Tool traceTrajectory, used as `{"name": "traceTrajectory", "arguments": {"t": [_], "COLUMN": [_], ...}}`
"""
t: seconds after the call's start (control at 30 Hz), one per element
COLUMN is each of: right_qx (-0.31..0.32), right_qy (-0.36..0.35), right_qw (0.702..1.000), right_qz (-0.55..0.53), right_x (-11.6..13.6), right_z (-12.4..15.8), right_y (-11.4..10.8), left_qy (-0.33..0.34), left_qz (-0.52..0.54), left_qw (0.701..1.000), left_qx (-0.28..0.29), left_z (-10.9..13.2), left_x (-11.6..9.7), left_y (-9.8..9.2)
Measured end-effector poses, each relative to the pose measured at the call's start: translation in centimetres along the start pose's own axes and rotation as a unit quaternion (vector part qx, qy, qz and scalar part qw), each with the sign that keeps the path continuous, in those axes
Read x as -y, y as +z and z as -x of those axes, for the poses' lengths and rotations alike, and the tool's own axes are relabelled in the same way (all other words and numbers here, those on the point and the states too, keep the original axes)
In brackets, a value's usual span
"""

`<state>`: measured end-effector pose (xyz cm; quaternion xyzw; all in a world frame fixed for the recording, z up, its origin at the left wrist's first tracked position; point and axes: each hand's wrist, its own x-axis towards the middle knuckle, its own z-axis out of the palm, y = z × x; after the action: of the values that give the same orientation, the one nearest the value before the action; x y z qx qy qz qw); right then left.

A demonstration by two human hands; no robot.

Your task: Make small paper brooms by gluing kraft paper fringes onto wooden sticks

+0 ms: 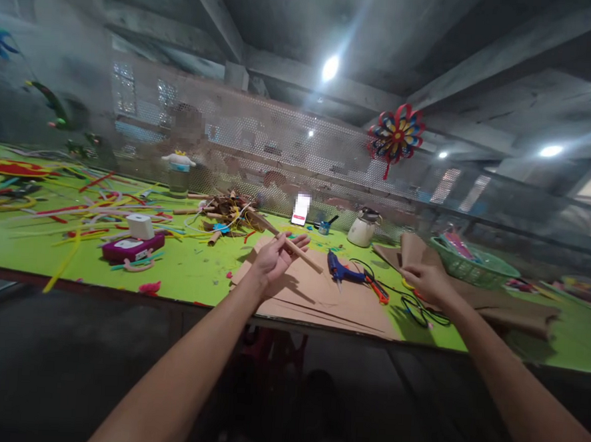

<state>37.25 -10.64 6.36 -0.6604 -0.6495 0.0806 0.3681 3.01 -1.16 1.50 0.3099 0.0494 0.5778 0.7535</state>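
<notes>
My left hand [276,256] is closed round a rolled brown paper tube [301,251] and holds it slanted above the brown cardboard sheets [315,295] on the green table [192,271]. My right hand [428,281] rests knuckles up on the table to the right, beside a folded piece of brown paper [410,250] and above black cables [417,312]. Its fingers curl down and what they touch is hidden. A blue glue gun [341,269] lies between the two hands, with orange-handled scissors [377,289] next to it.
Coloured pipe cleaners [76,211] litter the left of the table round a purple box [132,246] with a white tape roll [140,225]. A pile of paper tubes [228,213], a phone [301,209], a white kettle [362,228] and a green basket [473,266] stand behind. Mesh fencing [280,147] carries a paper pinwheel [395,135].
</notes>
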Motion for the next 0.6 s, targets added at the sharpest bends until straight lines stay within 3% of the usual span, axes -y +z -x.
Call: {"name": "traceTrajectory", "arguments": {"t": [0.13, 0.37, 0.5, 0.6], "right_qx": [0.027, 0.086, 0.055, 0.024], "right_qy": [-0.08, -0.183, -0.193, -0.191], "right_qw": [0.996, 0.979, 0.979, 0.979], "right_qz": [-0.005, -0.03, 0.02, 0.071], "right_x": [4.7, 12.5, 14.0, 13.4], "right_z": [0.8, 0.8, -0.2, -0.9], "right_y": [4.0, 12.6, 16.2, 16.8], "left_qy": [0.01, 0.027, 0.041, -0.019], "left_qz": [-0.016, -0.045, -0.088, -0.157], "left_qw": [1.0, 0.999, 0.995, 0.985], "left_qx": [0.022, -0.005, -0.031, -0.069], "left_z": [0.3, 0.2, -0.6, -0.6], "left_x": [-0.1, -0.3, -0.2, -0.2], "left_y": [0.3, 0.4, -0.1, -0.7]}}
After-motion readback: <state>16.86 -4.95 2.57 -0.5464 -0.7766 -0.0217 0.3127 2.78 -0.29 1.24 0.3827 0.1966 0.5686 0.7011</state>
